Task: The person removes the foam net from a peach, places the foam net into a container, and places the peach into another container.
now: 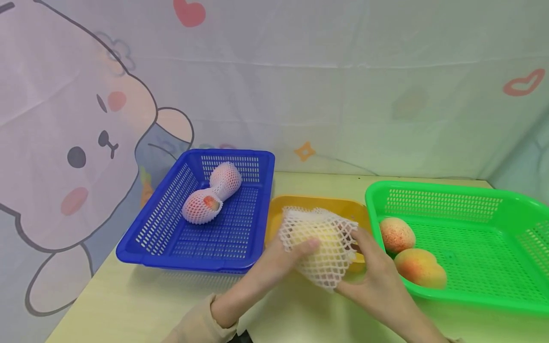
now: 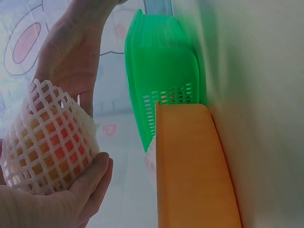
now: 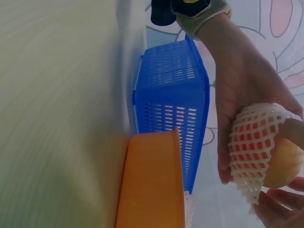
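Observation:
A yellow-and-red peach [image 1: 317, 240] sits partly inside a white foam net sleeve [image 1: 328, 269], held above the front of the table. My left hand [image 1: 280, 259] grips the peach through the net, thumb across its near side. At the sleeve's right edge, my right hand [image 1: 377, 274] pinches the mesh between thumb and fingers. In the right wrist view, bare peach skin [image 3: 282, 164] shows beside the net [image 3: 251, 147]. The left wrist view has the mesh [image 2: 47, 142] spread over the fruit's red side. Some fingertips are hidden behind the sleeve.
A blue basket [image 1: 257, 219] on the left contains two netted peaches [image 1: 202, 207]. Behind the hands stands an orange bin [image 1: 351, 207], with white netting at its rim in the wrist views. On the right, a green basket [image 1: 480, 259] holds two bare peaches [image 1: 420, 268].

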Demonstrator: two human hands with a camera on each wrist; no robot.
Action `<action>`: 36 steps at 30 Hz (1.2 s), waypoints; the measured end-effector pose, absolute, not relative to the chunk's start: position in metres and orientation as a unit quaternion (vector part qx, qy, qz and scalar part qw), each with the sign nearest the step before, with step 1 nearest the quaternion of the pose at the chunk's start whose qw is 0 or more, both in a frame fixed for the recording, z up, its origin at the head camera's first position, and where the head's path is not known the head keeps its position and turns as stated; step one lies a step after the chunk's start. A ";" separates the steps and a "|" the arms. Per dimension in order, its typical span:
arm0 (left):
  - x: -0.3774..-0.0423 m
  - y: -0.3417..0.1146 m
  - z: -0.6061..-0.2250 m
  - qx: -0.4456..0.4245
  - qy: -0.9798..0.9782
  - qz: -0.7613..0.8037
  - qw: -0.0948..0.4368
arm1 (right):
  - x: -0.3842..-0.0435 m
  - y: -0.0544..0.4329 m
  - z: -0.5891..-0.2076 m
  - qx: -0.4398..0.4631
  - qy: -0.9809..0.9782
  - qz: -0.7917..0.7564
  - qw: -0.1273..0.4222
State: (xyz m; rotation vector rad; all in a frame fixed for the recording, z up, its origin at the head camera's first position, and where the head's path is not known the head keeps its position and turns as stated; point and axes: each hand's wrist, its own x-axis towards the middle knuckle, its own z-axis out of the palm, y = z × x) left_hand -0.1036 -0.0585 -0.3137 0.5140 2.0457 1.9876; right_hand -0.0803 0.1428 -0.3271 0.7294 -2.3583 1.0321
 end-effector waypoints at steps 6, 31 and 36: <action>-0.103 -0.056 -0.314 0.200 0.698 0.672 0.145 | -0.078 0.142 -0.327 0.252 -0.874 0.357 0.212; -0.102 -0.060 -0.307 0.179 0.702 0.675 0.137 | -0.076 0.143 -0.326 0.250 -0.882 0.327 0.228; -0.104 -0.063 -0.307 0.165 0.706 0.676 0.128 | -0.077 0.143 -0.325 0.258 -0.878 0.326 0.237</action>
